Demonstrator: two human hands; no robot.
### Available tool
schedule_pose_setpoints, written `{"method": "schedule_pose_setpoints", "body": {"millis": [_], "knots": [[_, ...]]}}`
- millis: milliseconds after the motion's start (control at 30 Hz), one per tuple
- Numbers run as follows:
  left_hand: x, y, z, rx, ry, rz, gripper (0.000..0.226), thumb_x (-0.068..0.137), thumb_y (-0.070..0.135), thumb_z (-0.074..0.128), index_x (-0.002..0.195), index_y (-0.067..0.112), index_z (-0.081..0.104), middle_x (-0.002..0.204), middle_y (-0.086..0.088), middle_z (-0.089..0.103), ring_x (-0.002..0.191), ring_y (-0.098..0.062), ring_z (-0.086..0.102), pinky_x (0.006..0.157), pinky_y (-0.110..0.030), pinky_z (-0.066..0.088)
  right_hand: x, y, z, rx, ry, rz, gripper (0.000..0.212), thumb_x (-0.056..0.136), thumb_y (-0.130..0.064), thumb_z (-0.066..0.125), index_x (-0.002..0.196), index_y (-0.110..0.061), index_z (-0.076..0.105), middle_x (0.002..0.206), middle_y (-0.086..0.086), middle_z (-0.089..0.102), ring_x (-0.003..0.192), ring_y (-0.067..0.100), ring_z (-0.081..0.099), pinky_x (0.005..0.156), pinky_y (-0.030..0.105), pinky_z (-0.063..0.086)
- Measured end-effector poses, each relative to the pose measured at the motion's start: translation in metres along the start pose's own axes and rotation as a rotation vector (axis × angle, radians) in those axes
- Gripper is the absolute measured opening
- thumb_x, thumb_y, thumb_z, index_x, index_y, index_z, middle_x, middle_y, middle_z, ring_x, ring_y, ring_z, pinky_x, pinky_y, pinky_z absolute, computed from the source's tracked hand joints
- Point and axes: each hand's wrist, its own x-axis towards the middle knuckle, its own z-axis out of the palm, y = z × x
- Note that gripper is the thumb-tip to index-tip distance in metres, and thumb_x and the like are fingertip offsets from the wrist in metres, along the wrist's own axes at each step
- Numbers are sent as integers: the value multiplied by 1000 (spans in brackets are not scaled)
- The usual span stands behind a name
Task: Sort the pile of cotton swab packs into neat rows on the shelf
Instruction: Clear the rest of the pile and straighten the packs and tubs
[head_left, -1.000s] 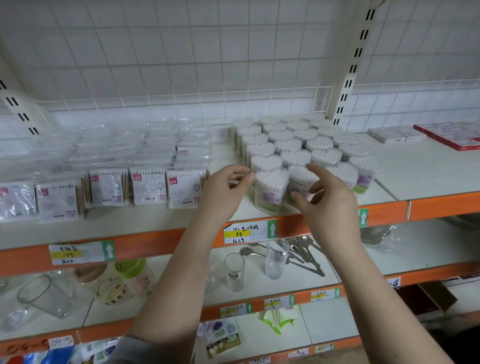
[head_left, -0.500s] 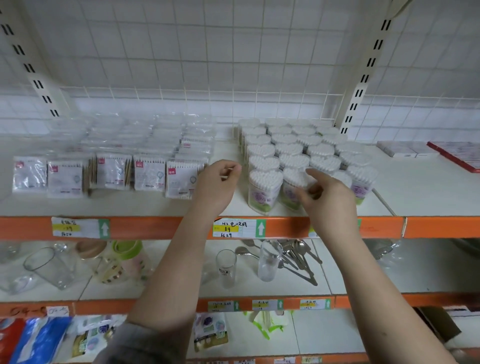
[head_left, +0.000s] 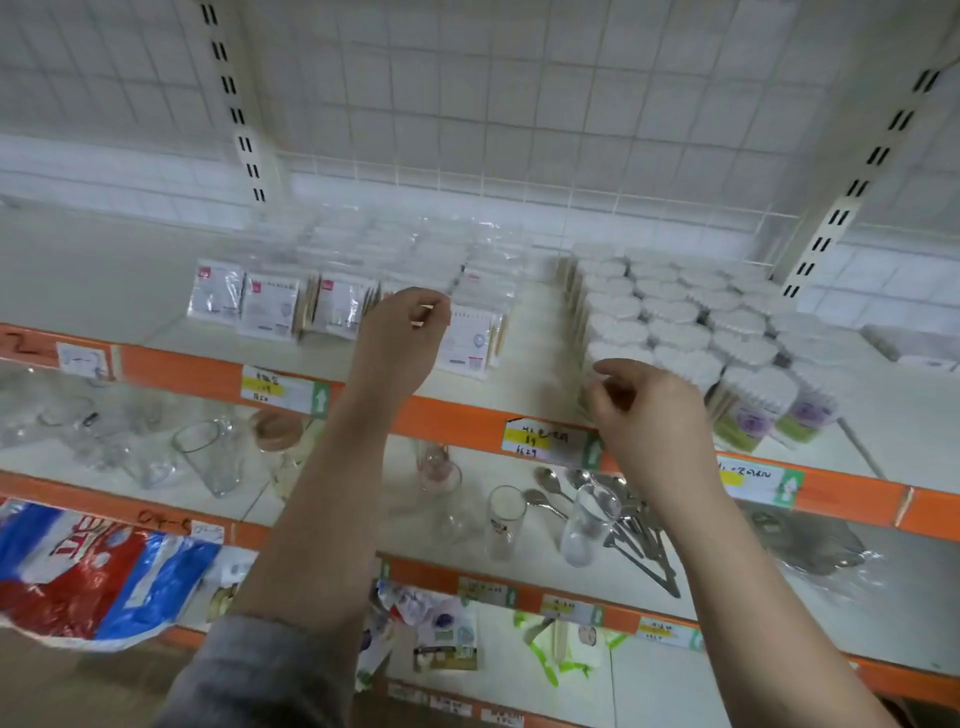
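Swab stock, shelf (head_left: 519, 387): flat packs (head_left: 343, 306) beyond my left hand (head_left: 400, 338), tubs (head_left: 675, 332) beyond my right hand (head_left: 649, 410).
Rows face the edge for easy picking; both hands loosely curled, grasping nothing.

Shop: price-tagged shelf (head_left: 467, 415) of goods

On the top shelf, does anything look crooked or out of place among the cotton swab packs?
Mostly no. The flat swab packs stand in a front row and the round swab tubs sit in tight rows. One flat pack, beside the left hand, stands further forward than its row. The picture is blurred, so small tilts cannot be judged.
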Motion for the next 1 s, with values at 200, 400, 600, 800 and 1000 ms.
{"method": "schedule_pose_setpoints", "body": {"millis": [200,400,600,800,1000], "knots": [[10,-47,-92,158,62,19,15,94,24,52,97,18,65,90,3,63,87,-13,61,73,-20,38,-21,-75,57,14,-70,-22,32,90,-23,57,120,-15,65,113,3,69,106,19,62,85,24,40],[20,-103,-207,350,77,51,18,92,22,53,101,15,68,100,0,67,89,-12,59,70,-13,32,-55,-175,133,12,-161,-30,39,92,-26,55,129,-14,56,126,8,62,117,25,55,89,25,36],[30,-151,-310,541,56,40,19,93,23,52,102,14,65,97,-5,69,92,-23,63,79,-29,47,-76,-259,191,-24,-246,-64,47,93,-28,53,137,-13,47,129,11,59,117,28,54,86,31,42],[40,-195,-386,661,54,-6,25,93,23,49,111,10,62,109,-11,65,101,-28,60,87,-41,49,-75,-316,236,-78,-323,-93,41,93,-27,51,130,-10,50,119,17,61,109,33,55,72,30,35],[55,-238,-440,724,91,-102,28,97,28,43,115,15,58,109,-3,63,100,-22,57,75,-32,43,-56,-369,288,11,-372,-126,46,94,-27,50,137,-13,45,133,12,54,120,28,50,87,29,39]]}}
